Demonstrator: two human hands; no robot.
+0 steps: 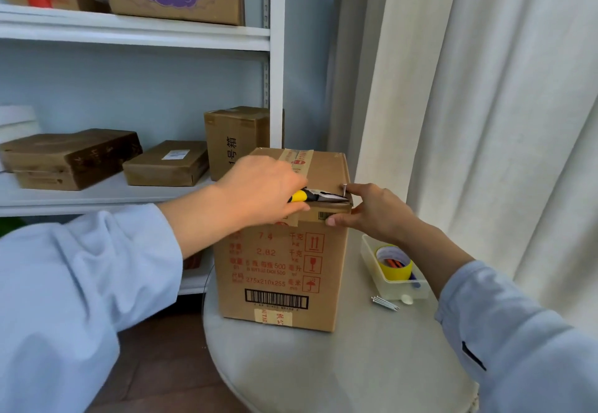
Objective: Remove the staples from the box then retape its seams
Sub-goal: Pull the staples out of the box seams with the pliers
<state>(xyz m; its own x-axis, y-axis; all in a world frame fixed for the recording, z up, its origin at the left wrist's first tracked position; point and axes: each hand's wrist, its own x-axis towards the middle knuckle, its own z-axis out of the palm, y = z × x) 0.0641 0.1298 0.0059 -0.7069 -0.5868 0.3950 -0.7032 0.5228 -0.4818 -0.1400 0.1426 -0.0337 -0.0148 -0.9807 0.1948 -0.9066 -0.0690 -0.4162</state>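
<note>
A tall cardboard box [278,270] with red print and a barcode stands on a round white table [339,364]. My left hand [262,186] grips yellow-handled pliers [318,196] lying across the box top, their jaws pointing right toward a metal nail [345,190] that sticks up near the box's right front corner. My right hand [372,209] holds that corner, index finger on top beside the nail and thumb pressed against the front face. Old tape [297,157] runs along the top seam.
A clear plastic tray [382,280] right of the box holds a yellow tape roll [393,262] and pens. Several loose nails [385,302] lie on the table before it. White shelves [129,31] with cardboard boxes stand behind; a white curtain [501,121] hangs at right.
</note>
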